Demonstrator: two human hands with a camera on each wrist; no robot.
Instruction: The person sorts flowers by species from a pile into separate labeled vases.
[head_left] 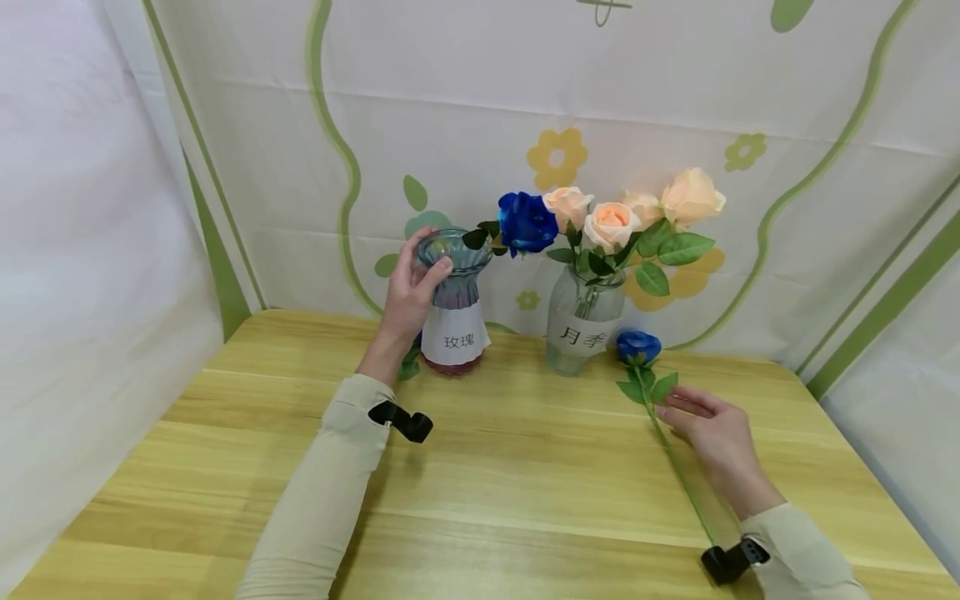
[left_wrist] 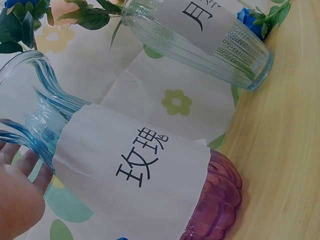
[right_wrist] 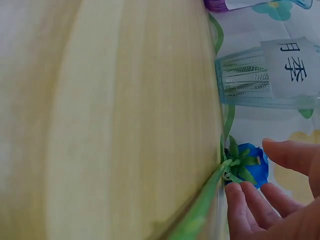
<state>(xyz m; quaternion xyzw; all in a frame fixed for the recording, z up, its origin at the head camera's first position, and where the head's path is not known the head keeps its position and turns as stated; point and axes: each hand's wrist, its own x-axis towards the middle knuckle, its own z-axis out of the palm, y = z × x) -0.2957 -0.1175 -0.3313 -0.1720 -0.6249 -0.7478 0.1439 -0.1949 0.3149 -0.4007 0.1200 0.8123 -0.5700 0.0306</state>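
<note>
My left hand (head_left: 411, 287) grips the flared top of a blue-to-purple glass vase (head_left: 456, 293), thumb in front and fingers round the far side. A white paper label (left_wrist: 135, 160) wraps that vase. On the right a blue rose (head_left: 639, 347) lies on the table, its long green stem (head_left: 678, 467) pointing toward me. My right hand (head_left: 712, 433) is beside the stem, with thumb and fingers apart in the right wrist view; whether a fingertip touches it I cannot tell. Another blue rose bloom (head_left: 527, 223) hangs between the two vases; its stem is hidden.
A clear glass vase (head_left: 562, 300) with a white label holds several peach roses (head_left: 611, 225) at the table's back edge. Green leaves (head_left: 408, 367) and a bit of blue show behind the left vase. A printed cloth backdrop (head_left: 450, 150) stands behind the wooden table (head_left: 487, 483).
</note>
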